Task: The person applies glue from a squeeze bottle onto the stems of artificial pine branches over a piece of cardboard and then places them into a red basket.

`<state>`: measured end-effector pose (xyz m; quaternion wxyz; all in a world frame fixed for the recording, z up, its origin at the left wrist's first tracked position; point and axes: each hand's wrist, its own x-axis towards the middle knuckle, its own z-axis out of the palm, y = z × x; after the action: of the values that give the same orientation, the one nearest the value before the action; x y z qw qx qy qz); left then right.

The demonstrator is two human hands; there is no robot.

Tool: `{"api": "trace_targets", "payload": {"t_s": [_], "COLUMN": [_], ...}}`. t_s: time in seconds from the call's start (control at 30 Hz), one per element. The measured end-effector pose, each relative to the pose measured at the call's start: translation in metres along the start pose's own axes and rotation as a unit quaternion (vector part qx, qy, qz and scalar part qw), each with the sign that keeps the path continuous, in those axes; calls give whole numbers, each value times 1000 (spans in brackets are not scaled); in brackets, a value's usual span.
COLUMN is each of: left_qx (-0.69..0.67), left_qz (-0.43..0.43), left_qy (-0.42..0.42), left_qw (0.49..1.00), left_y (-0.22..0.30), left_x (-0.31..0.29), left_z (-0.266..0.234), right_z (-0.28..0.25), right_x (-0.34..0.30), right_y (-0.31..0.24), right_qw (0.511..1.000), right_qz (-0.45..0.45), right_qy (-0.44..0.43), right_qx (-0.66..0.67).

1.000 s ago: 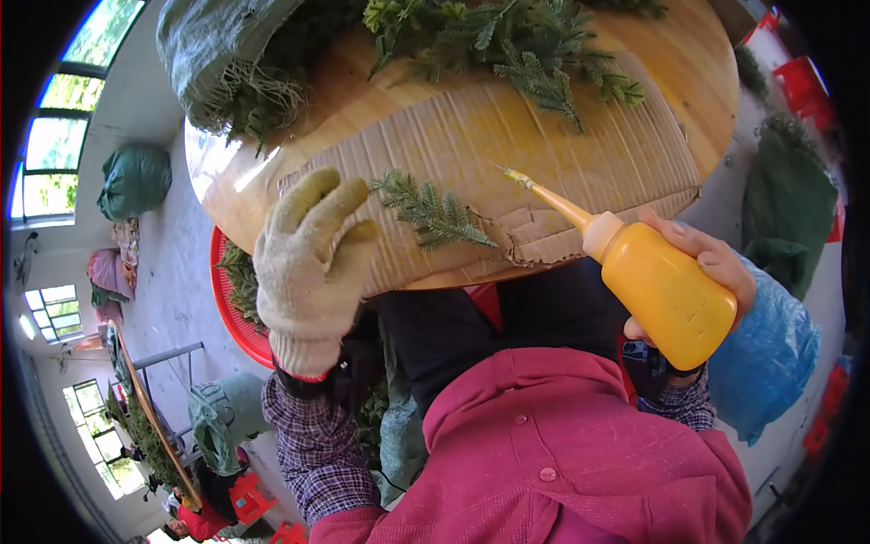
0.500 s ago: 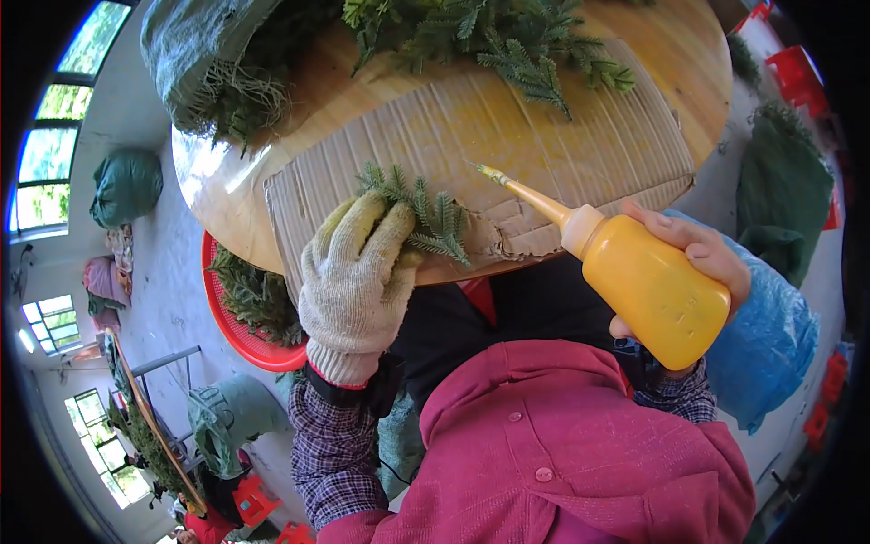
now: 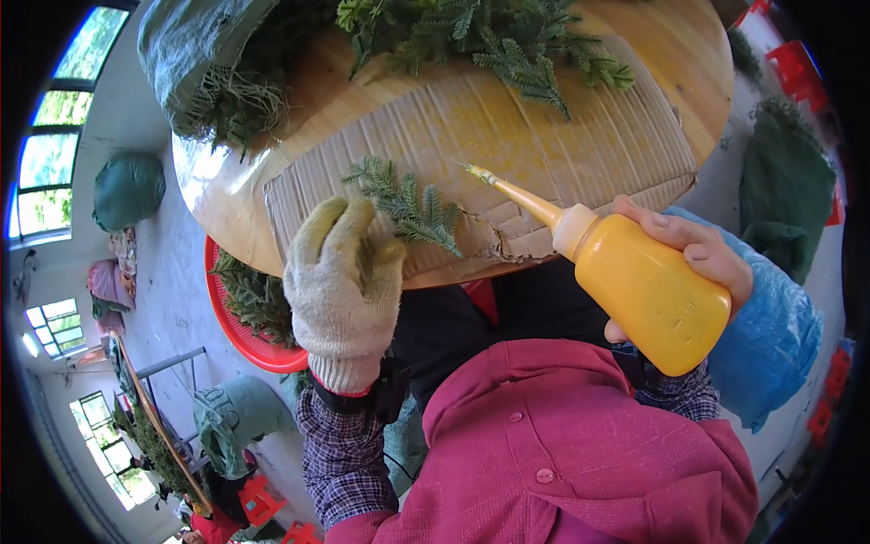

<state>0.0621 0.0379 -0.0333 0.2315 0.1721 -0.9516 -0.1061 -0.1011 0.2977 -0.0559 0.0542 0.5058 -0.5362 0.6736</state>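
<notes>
A small green fir sprig [image 3: 405, 201] lies on a flat piece of corrugated cardboard [image 3: 331, 150] on the round wooden table. My left hand [image 3: 344, 281], in a whitish knit glove with yellow-stained fingers, is just left of the sprig, fingers apart and seemingly free of it. My right hand [image 3: 711, 249], bare, grips a squeeze bottle [image 3: 648, 290] filled with yellow-orange liquid. Its long tapered nozzle points up and left over the cardboard, the tip a little to the right of the sprig. Yellow stains mark the cardboard beyond the nozzle.
More fir branches [image 3: 507, 45] lie along the cardboard's far edge. A greenish woven sack [image 3: 195, 54] with greenery stands at the table's far left. Below the table's left edge sits a red basket [image 3: 217, 299] of sprigs. Blue plastic [image 3: 766, 335] hangs beside my right arm.
My left hand has drawn back left and slightly down, off the sprig, which now shows whole, shifted a little left. The bottle has moved slightly left toward the sprig.
</notes>
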Motion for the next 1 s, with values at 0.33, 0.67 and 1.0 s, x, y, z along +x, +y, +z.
{"api": "trace_targets", "payload": {"t_s": [0.33,0.67,1.0], "left_qx": [73,44,30], "left_qz": [146,86,81], "left_qy": [-67,-82,-48], "left_qw": [984,992,995], "left_y": [16,-1,-3], "left_x": [34,13,4], "left_z": [-11,-1,5], "right_z": [0,-13,11], "right_x": [0,-1,3], "right_y": [0,2,-1], "right_qw": [1000,997,997], "right_qz": [5,12,-3], "right_qy": [-4,-70,7], "right_qx": [4,19,71]}}
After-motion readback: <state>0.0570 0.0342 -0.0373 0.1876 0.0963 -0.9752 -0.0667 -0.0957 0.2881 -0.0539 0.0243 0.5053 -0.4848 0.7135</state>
